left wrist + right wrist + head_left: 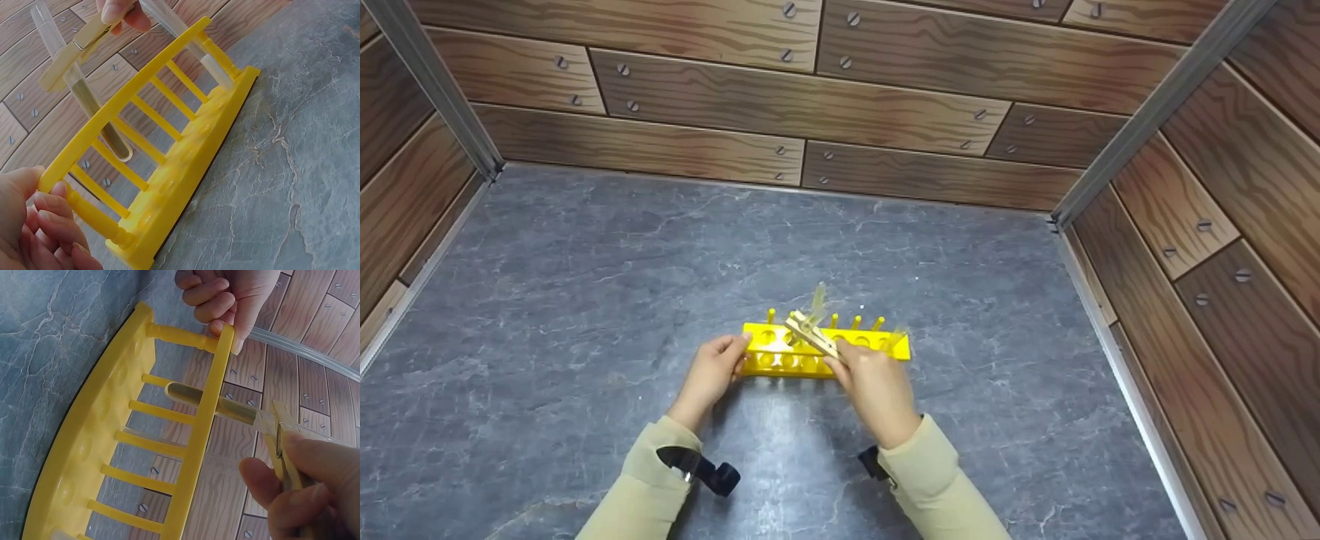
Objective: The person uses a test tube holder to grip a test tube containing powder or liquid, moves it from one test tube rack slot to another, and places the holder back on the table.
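A yellow test tube rack [185, 197] stands on the grey surface. My left hand [712, 371] pinches the left end of its top bar between thumb and fingers. With my right hand [877, 386] I grip a wooden test tube clamp [812, 337]. Its jaws hold a glass test tube [84, 98] with brownish contents in the lower part. The tube's rounded end reaches below the top bar and hangs above the base, apparently through a hole. A second tube [216, 70] with white contents stands at the rack's right end.
Upright yellow pegs [856, 322] line the rack's far side. Wood-patterned panels [697, 90] enclose the back and sides, joined by grey metal corner strips [1155, 112]. The grey marbled surface [622, 262] extends around the rack.
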### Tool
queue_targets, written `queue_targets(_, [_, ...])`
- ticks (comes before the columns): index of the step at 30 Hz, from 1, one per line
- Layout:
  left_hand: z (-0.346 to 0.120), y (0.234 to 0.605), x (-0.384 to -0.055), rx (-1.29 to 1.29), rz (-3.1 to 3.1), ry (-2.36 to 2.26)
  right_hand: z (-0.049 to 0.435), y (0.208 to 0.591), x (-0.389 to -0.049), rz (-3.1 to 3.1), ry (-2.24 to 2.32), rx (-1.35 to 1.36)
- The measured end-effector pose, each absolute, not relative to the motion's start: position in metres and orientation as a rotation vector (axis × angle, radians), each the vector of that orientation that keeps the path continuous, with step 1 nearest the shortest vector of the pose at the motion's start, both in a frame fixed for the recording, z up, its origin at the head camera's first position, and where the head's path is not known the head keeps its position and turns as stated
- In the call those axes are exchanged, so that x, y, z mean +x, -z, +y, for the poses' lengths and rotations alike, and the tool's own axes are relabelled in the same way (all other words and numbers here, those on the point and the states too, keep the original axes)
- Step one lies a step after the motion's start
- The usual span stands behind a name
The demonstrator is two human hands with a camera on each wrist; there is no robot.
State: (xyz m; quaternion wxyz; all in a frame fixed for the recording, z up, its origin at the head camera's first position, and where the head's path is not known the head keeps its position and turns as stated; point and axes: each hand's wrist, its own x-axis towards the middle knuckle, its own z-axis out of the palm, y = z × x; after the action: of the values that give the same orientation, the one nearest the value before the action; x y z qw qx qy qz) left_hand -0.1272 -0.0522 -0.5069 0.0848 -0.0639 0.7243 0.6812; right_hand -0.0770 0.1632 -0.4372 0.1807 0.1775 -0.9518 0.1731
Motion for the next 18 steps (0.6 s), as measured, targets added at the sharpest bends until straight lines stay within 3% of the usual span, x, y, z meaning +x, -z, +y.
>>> queue_targets(18, [-0.0525,0.5051,-0.1266,-0.192,2.181,-2.003,0.1621,0.4431,-0.0796,-2.691,-0.474,0.516])
